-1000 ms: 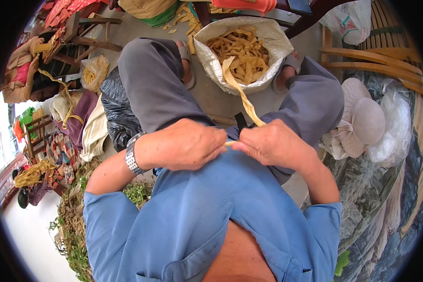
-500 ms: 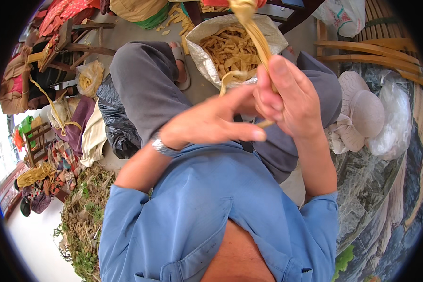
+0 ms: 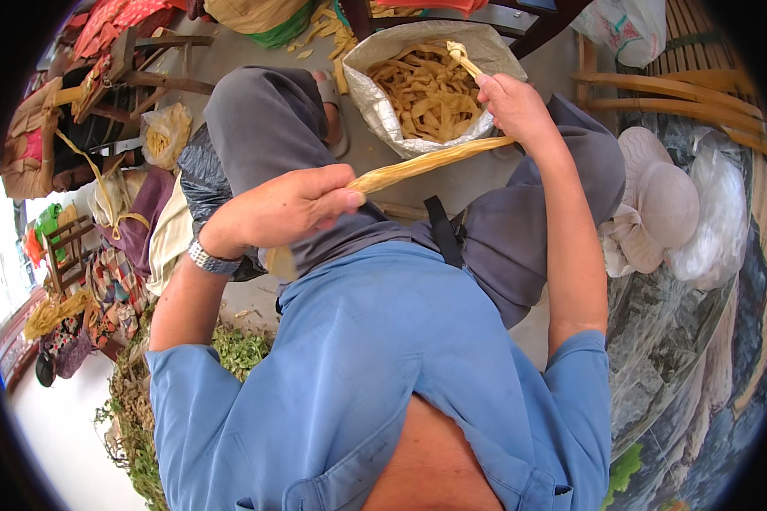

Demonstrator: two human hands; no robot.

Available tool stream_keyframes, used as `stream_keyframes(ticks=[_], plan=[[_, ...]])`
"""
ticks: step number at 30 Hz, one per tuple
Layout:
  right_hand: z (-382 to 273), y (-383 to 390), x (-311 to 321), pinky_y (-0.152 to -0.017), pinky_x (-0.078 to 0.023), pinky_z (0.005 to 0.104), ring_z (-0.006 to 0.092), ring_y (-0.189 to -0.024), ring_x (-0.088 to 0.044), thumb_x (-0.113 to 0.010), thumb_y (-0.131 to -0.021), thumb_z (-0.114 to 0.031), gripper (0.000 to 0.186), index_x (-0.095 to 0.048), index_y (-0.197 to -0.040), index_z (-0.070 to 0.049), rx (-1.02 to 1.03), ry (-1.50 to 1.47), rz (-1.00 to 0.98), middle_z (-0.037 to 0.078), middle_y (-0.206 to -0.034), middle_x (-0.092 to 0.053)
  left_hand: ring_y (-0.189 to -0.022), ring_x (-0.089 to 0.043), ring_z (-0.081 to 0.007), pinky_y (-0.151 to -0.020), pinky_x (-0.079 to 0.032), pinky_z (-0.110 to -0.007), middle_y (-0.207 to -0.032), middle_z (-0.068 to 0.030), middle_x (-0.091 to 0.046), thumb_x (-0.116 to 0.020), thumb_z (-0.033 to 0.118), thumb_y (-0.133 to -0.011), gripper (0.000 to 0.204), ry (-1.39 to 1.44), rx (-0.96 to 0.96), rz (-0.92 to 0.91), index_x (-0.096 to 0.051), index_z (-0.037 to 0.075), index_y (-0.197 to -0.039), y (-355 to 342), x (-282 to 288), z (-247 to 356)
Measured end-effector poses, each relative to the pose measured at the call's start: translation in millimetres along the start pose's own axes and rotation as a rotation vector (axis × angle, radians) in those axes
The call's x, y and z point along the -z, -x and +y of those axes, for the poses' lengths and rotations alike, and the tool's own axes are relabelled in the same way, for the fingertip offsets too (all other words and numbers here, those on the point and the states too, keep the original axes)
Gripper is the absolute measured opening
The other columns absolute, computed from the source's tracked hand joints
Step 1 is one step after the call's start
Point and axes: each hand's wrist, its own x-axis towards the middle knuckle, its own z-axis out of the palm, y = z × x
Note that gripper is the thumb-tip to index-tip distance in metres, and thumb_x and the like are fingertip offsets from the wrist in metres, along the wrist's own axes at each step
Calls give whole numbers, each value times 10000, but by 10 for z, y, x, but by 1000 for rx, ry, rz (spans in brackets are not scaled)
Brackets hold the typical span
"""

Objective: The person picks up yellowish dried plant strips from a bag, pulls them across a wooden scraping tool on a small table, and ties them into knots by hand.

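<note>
My left hand (image 3: 294,207) is closed around one end of a flat, yellow-brown strip (image 3: 439,160) that looks like dried plant fibre. The strip runs taut up to my right hand (image 3: 517,106). A loose tail of it hangs blurred below my left fist. My right hand is also closed, with a short knotted bundle (image 3: 460,58) of the same fibre sticking out past its fingers. Just beyond and left of my right hand stands an open white woven sack (image 3: 358,81), filled with curled strips (image 3: 430,98) of like colour. My knees lie spread below it.
A pale sun hat (image 3: 656,200) and clear plastic lie to the right, near a slatted wooden chair (image 3: 665,89). At left are a black plastic bag (image 3: 203,175), a bag of strips (image 3: 164,136) and wooden stools. Dried greenery (image 3: 239,351) lies behind my left elbow.
My hands were close together over my lap; now they are apart, left hand drawn down-left, the strip stretched between them. The knotted end has come lower, over the sack.
</note>
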Motion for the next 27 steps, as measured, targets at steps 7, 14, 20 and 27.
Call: stream_keyframes(ticks=[7,14,20,27], plan=[[-294,391,-189,-1068,-408,367,289,-1282,-527,-610,-964,-450,603,-509,-1392,-38,622,474,134,180,-1337,-575,-541,-344,-18,-464,-292,-193,-656,78,-405,-512,362,-1061,290,333,-12,-17,-567,93,-966,-248,-145,-4],[-735,1018,-412,-821,-530,384,332,-978,-669,-699,-923,-261,469,-541,-1328,-86,496,116,-453,164,-1071,-670,-513,-429,-51,-462,-344,-216,-647,61,-444,-537,340,-1052,322,242,-34,-81,-598,51,-924,-289,-62,198],[-632,1255,-360,-619,-479,428,354,-703,-607,-591,-1002,-275,209,-560,-976,-70,463,358,-568,169,-736,-578,-538,-506,-54,-494,-419,-225,-656,44,-498,-547,335,-1046,311,57,68,-275,-601,38,-969,-2,212,92],[-538,1203,-249,-593,-461,336,196,-642,-552,-550,-1038,-310,313,-536,-882,-39,306,-60,-522,79,-725,-579,-552,-481,-48,-503,-415,-219,-657,41,-501,-525,225,-1058,251,103,-85,3,-643,22,-1148,67,206,245]])
